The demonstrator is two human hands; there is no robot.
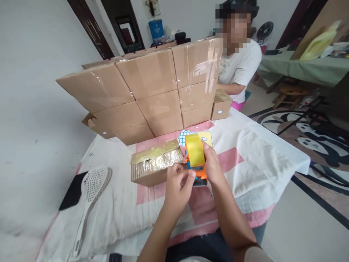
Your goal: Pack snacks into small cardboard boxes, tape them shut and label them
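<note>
My right hand (214,165) is wrapped round an orange and blue tape dispenser (201,174) that carries a wide roll of yellow tape (195,150). On the other side, my left hand (178,187) has its fingers curled and its thumb against the lower part of the dispenser. Whatever lies between those left fingertips is too small to tell. Just left of the dispenser, a small cardboard box (152,176) lies on the table, with shiny yellowish tape over its top. My left fingers overlap the box's right end in this view.
A tall wall of taped cardboard boxes (158,105) crosses the table's back, with a small box (221,105) at its right. A white slotted strainer (94,182) lies left beside a black flat object (71,193). Behind the wall, a person (240,69) sits. Patterned cards (205,139) lie mid-table.
</note>
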